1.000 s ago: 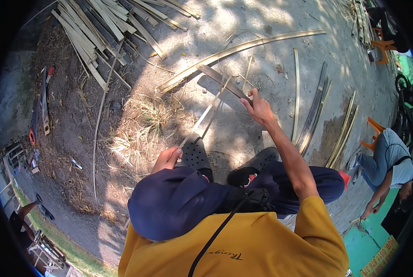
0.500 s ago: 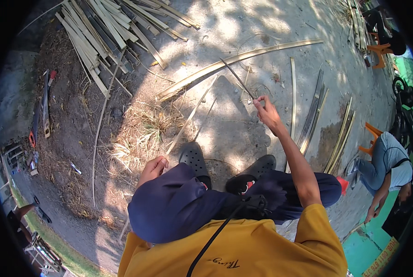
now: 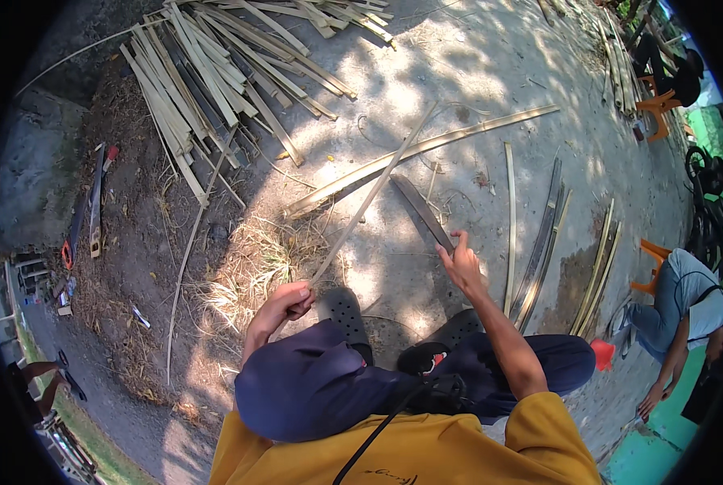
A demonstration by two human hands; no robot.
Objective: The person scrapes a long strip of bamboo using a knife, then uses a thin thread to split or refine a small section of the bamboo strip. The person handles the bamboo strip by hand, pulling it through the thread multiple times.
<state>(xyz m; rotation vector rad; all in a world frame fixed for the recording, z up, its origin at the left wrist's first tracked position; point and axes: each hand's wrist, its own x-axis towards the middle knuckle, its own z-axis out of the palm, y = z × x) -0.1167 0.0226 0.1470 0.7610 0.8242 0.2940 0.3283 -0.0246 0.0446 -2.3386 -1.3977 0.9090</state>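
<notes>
My left hand (image 3: 281, 307) is closed round the near end of a long, thin bamboo strip (image 3: 375, 187). The strip slants away to the upper right and passes over a wide bamboo slat (image 3: 475, 130) on the ground. In my right hand (image 3: 463, 267) is a machete (image 3: 420, 210), its dark, flat blade pointing up and left; the handle is hidden by my fingers. Blade and strip are apart, with the blade to the right of the strip. My feet in dark clogs (image 3: 344, 315) stand just beyond my knees.
A large pile of bamboo strips (image 3: 208, 77) lies at the far left. More slats (image 3: 511, 226) lie to my right. Two saws (image 3: 96, 202) rest on the dirt at left. Another person (image 3: 677, 299) bends by an orange stool (image 3: 651, 265) at right.
The machete has turned from edge-on to showing its flat side, and my right hand has come lower. My left hand has risen, with the strip now reaching farther up and right.
</notes>
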